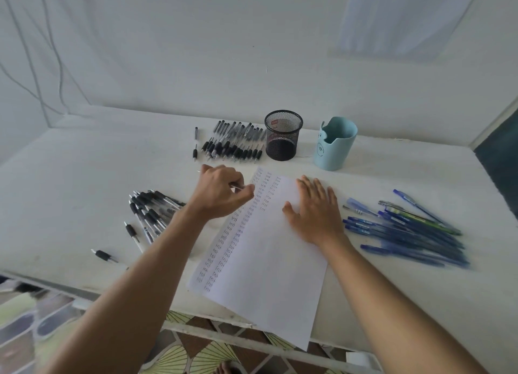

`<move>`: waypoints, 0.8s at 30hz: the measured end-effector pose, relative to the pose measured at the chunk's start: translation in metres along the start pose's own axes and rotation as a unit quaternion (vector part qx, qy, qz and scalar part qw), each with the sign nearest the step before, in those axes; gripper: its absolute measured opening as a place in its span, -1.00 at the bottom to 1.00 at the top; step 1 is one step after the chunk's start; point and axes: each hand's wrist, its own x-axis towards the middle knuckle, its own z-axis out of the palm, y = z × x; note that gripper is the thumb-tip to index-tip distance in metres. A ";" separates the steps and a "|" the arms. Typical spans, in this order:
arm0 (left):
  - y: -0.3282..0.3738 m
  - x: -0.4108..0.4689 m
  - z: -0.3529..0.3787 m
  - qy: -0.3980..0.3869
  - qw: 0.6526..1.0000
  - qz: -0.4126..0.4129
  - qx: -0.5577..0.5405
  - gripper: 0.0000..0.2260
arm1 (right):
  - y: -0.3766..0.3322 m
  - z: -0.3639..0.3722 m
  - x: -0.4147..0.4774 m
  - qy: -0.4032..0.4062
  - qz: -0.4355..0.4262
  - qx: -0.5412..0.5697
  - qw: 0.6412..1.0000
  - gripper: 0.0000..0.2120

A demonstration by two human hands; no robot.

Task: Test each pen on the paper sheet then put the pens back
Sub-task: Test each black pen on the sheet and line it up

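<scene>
Pen in the left hand is almost wholly hidden: only a thin pale sliver shows between the curled fingers, so its colour and make cannot be told. The left hand is clamped round it at the upper left edge of the paper sheet, just left of centre frame. The right hand lies flat on the sheet with fingers straight and slightly spread, holding nothing.

The sheet is white and set at a slant in the middle of the frame. Its left side carries three columns of short handwritten marks, too small and blurred to read surely, and its lower corner hangs over the near edge of the bench.

A heap of black-grip pens sits at centre left, partly covered by the left forearm, with a stray pen lower left of it. A tidier row of black pens lies above centre, beside a black mesh cup. A pale blue cup stands right of that; neither cup's inside can be seen clearly. Blue pens fan out at centre right, blurred. Patterned floor tiles show at the bottom edge.
</scene>
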 end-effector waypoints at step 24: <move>0.031 0.003 0.040 0.017 0.905 -0.191 -0.381 -0.60 | 0.000 -0.003 0.000 -0.007 -0.005 0.006 1.000 -0.31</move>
